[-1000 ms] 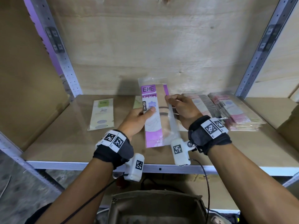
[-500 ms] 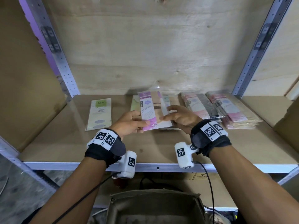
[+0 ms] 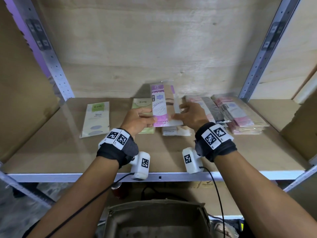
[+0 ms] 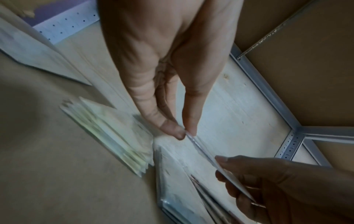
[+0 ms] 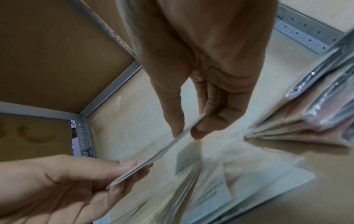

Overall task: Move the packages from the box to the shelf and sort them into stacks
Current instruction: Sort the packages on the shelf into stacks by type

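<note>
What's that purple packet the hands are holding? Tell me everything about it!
The flat purple-and-white packet is a long, thin clear plastic sleeve with "ENE" printed on top, a purple label down its left side and something beige inside. It is held nearly upright above the brown shelf board, in front of the pale wooden back wall. The left hand pinches its left edge and the right hand pinches its right edge. It hangs over the packets lying on the shelf.

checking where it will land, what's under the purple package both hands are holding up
Below the purple package, pinched by the left hand and right hand, lies a white package on the shelf, beside a green package. The white one's upper part is covered.
</note>
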The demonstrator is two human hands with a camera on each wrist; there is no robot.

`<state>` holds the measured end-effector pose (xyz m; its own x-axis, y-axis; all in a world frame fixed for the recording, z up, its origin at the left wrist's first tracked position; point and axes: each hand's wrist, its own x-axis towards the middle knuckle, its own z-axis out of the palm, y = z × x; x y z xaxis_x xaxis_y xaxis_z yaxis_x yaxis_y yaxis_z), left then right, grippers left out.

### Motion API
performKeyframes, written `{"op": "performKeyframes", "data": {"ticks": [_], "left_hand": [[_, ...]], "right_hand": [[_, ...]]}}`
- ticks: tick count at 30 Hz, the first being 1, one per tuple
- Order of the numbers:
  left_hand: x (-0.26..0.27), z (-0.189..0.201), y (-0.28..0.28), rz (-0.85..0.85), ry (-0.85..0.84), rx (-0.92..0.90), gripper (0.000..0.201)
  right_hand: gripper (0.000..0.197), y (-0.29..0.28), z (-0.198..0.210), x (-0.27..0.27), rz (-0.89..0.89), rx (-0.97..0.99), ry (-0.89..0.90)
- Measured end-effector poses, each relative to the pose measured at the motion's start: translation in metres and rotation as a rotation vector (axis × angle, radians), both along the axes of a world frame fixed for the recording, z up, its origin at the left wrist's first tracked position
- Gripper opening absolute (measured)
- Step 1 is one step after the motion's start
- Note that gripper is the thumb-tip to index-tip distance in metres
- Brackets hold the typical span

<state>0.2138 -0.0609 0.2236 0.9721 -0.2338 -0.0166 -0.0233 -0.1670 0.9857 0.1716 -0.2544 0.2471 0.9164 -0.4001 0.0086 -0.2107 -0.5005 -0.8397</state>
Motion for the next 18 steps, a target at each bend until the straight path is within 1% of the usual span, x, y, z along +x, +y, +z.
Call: {"op": "performKeyframes", "data": {"ticks": [3, 6, 7, 9, 12, 14, 16, 18], "left_hand": [[0.006, -0.006, -0.012, -0.022, 0.015, 0.024, 0.048], [0.012, -0.009, -0.021, -0.03, 0.005, 0.072, 0.046], [0.014, -0.01, -0.023, -0.034, -0.001, 0.098, 0.044], [0.017, -0.012, -0.027, -0.046, -0.009, 0.154, 0.042], [0.019, -0.013, -0.031, -0.064, -0.038, 0.241, 0.045], [0.02, -0.012, -0.033, -0.079, -0.06, 0.296, 0.046], [0.02, -0.011, -0.035, -0.097, -0.067, 0.337, 0.046], [0.02, -0.01, -0.037, -0.119, -0.065, 0.375, 0.047]], "right_hand": [[0.059, -0.006, 0.0, 0.001, -0.067, -0.093, 0.011], [0.06, -0.009, 0.002, -0.001, -0.064, -0.203, 0.052], [0.056, -0.008, 0.003, -0.001, -0.058, -0.234, 0.076], [0.043, -0.009, 0.005, -0.002, -0.036, -0.292, 0.14], [0.029, -0.006, 0.006, -0.003, 0.008, -0.332, 0.212], [0.012, -0.005, 0.004, -0.004, 0.033, -0.372, 0.237], [0.017, -0.003, 0.003, -0.004, 0.054, -0.403, 0.253], [0.011, -0.003, 0.001, -0.004, 0.072, -0.42, 0.269]]}}
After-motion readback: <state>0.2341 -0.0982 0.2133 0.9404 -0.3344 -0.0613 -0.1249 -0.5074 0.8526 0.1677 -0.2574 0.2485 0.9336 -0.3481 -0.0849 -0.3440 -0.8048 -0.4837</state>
